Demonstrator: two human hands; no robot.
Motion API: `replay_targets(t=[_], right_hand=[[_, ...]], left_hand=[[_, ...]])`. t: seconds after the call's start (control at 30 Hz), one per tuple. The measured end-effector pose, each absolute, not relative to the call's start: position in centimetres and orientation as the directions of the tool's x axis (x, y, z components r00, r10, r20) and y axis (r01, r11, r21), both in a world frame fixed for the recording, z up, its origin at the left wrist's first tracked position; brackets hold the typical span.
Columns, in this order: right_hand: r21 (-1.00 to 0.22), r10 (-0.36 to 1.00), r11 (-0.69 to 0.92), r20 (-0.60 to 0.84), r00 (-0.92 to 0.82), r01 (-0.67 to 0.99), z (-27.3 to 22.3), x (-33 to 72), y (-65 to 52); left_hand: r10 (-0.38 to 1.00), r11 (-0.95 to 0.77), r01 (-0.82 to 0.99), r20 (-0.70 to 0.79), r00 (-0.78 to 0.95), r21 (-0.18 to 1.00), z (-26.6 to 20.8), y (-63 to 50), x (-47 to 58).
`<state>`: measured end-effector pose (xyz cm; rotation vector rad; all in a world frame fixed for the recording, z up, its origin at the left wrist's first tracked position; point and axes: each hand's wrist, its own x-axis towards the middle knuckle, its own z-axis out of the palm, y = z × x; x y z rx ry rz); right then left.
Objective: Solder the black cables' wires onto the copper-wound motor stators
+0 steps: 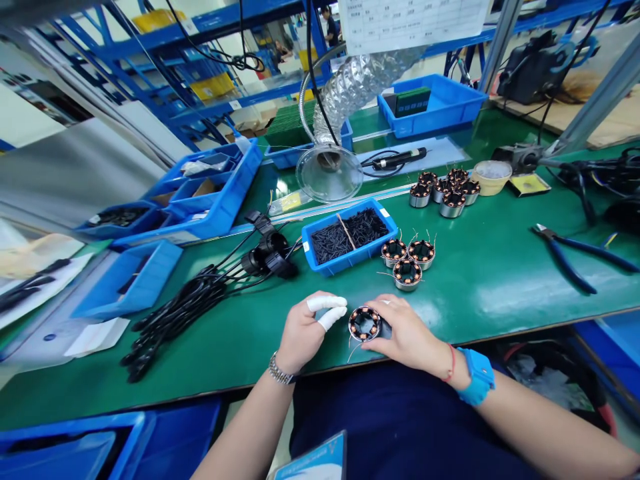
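My right hand grips a motor stator by its right side, near the front edge of the green bench. The stator is a metal ring with copper coils around a black core, its open face turned up. Thin wire ends stick out from its lower left. Just left of it is my left hand, with white covers on two fingers. Those fingertips are pinched together, and anything between them is too small to make out. Three more stators with upright wire ends sit beyond my right hand.
A blue tray of short black tubes stands behind my hands. Bundled black cables lie left. Pliers lie right. Farther back are several stators, a yellowish cup, a clear extraction hood and a pen-shaped electric screwdriver.
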<state>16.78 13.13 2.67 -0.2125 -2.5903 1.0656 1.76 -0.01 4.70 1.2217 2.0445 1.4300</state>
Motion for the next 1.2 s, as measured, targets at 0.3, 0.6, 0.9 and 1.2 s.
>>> replay_targets(t=[0.3, 0.6, 0.9, 1.2], right_hand=[[-0.705, 0.269, 0.709, 0.256, -0.928, 0.011, 2.8, 16.9, 13.1], [-0.716, 0.288, 0.698, 0.257, -0.923, 0.018, 2.4, 16.9, 13.0], [-0.704, 0.282, 0.709, 0.248, -0.927, 0.027, 2.5, 17.0, 13.0], [-0.667, 0.334, 0.74, 0.262, -0.905, 0.08, 2.2, 16.8, 11.9]], left_hand=[[0.839, -0.018, 0.42, 0.242, -0.488, 0.908, 5.3, 0.3, 1.2], [0.935, 0.08, 0.833, 0.249, -0.254, 0.548, 7.0, -2.8, 2.0], [0.963, 0.099, 0.754, 0.128, -0.237, 0.649, 5.8, -1.7, 2.4], [0.845, 0.243, 0.595, 0.134, -0.518, 0.766, 5.9, -2.6, 2.7]])
